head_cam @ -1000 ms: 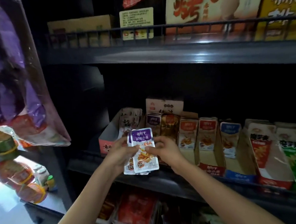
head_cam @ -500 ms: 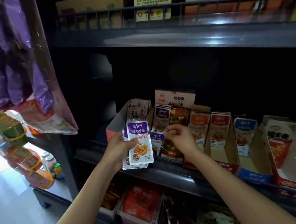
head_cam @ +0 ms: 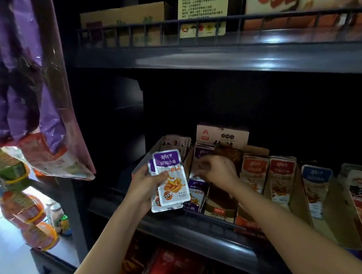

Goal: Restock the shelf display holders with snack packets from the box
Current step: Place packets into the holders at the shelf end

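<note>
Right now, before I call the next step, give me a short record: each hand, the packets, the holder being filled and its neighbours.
Left hand: grips a stack of purple packets, upright, in front of the shelf rail
Right hand: fingers curled at the purple holder; cannot tell whether they pinch a packet
Purple holder: already has matching packets inside
Neighbours to the right: brown holder, orange packets, blue packets
</note>
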`<move>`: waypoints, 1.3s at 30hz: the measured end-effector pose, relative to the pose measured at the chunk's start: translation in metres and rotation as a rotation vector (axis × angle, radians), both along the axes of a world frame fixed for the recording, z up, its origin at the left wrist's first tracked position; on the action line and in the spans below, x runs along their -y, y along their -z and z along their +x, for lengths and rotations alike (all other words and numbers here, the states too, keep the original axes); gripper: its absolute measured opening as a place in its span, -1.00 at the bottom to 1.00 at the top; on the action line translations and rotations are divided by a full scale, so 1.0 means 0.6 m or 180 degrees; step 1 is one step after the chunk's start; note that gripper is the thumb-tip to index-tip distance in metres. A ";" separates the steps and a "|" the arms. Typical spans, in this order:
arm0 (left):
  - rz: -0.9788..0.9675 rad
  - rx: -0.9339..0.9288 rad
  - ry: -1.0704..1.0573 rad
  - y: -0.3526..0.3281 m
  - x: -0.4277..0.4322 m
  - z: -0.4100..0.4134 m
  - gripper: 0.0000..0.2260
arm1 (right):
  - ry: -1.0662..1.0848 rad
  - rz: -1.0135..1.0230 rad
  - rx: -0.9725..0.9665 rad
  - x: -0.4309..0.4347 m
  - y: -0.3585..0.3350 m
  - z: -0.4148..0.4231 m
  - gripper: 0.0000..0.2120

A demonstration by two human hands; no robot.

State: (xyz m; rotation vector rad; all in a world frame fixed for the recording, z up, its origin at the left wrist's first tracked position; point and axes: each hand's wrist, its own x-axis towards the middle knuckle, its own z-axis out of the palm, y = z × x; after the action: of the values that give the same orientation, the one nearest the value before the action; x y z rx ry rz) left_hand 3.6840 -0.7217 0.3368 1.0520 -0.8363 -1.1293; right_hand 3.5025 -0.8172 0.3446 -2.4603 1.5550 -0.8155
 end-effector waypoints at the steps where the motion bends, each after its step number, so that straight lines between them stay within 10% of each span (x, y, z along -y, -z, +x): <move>1: -0.0020 -0.0032 0.0005 0.001 0.002 0.001 -0.71 | -0.0151 0.0293 0.0302 0.003 -0.002 0.001 -0.61; 14: -0.0026 -0.0083 0.0022 0.028 0.025 0.018 -0.64 | -0.0104 0.1347 -0.1608 0.029 -0.025 0.048 -0.18; 21: -0.0111 -0.0154 0.0098 0.036 0.027 0.022 -0.66 | 0.0118 0.1003 -0.2806 0.040 -0.004 0.082 -0.32; 33: -0.0089 -0.0335 0.0025 0.035 0.015 0.019 -0.68 | -0.0045 0.1128 -0.0283 0.020 -0.035 0.018 -0.68; 39: -0.0229 -0.0285 -0.0029 0.021 0.016 0.010 -0.71 | 0.0254 0.0216 -0.0234 0.038 -0.071 -0.014 -0.77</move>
State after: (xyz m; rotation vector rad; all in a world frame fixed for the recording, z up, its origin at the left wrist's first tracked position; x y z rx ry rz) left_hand 3.6901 -0.7311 0.3242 0.9383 -0.7945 -1.1225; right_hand 3.4938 -0.8400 0.3870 -2.4201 1.6865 -0.6789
